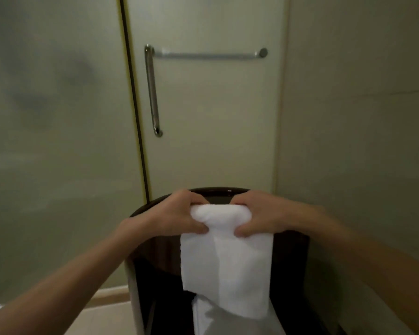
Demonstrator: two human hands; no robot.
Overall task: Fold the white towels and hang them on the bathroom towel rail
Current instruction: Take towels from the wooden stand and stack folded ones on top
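A folded white towel (225, 262) hangs down in front of me, bunched at its top edge. My left hand (179, 213) grips the top left of the fold and my right hand (259, 216) grips the top right, thumbs toward me. A second white towel (211, 320) lies lower down, partly hidden behind the held one. The chrome towel rail (208, 55) runs horizontally on the frosted glass door, well above both hands, with nothing on it.
A dark round-backed chair (160, 252) stands under my hands, close to the door. A vertical chrome door handle (152, 90) is left of the rail. A frosted glass panel (58, 117) fills the left; a tiled wall (361, 117) closes the right.
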